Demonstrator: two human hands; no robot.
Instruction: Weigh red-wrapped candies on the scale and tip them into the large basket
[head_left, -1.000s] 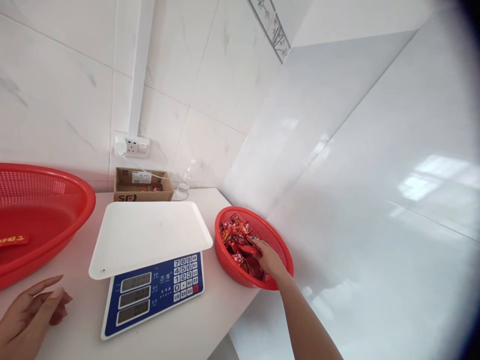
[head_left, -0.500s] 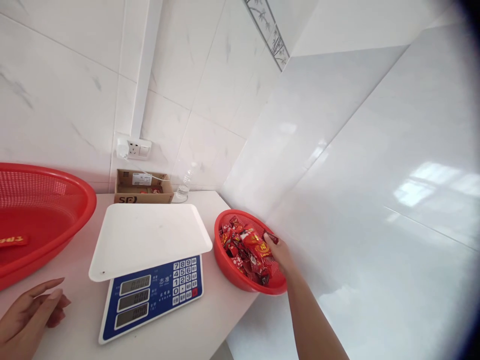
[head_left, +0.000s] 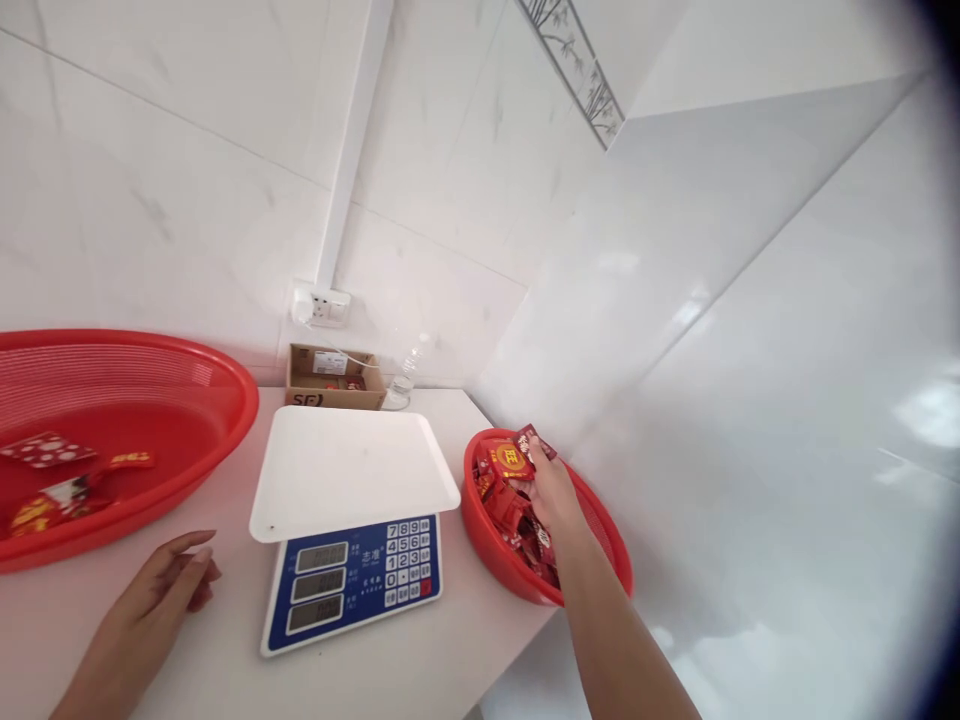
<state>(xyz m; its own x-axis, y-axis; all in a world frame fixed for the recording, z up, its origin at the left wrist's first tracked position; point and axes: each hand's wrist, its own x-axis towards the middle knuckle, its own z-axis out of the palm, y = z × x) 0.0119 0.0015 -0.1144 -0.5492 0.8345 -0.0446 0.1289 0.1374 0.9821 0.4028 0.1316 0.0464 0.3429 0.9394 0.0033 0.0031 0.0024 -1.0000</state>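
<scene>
My right hand [head_left: 553, 492] reaches into the small red basket [head_left: 600, 520] at the right, its fingers closed on a dark red snack packet [head_left: 537, 437]. A bright red packet with a yellow round print [head_left: 511, 458] lies against the fingertips; whether it is gripped too I cannot tell. Several other red wrapped packets [head_left: 510, 512] fill the basket below. My left hand [head_left: 161, 590] hovers or rests by the white table, left of the scale, with loosely bent fingers and nothing in it. Between my hands stands the blue and white digital scale [head_left: 356, 580], its white pan [head_left: 356, 470] bare.
A large red basket [head_left: 187, 465] at the left holds a few packets [head_left: 51, 450]. Behind the scale stand an open cardboard box [head_left: 337, 399] and a clear plastic bottle [head_left: 405, 380]. A cord runs from the wall socket [head_left: 328, 307]. Tiled walls close off the back and right.
The view has swung left, showing more of the large basket. My right hand has shifted within the small basket, and the packets at its fingers now show raised at the far rim.
</scene>
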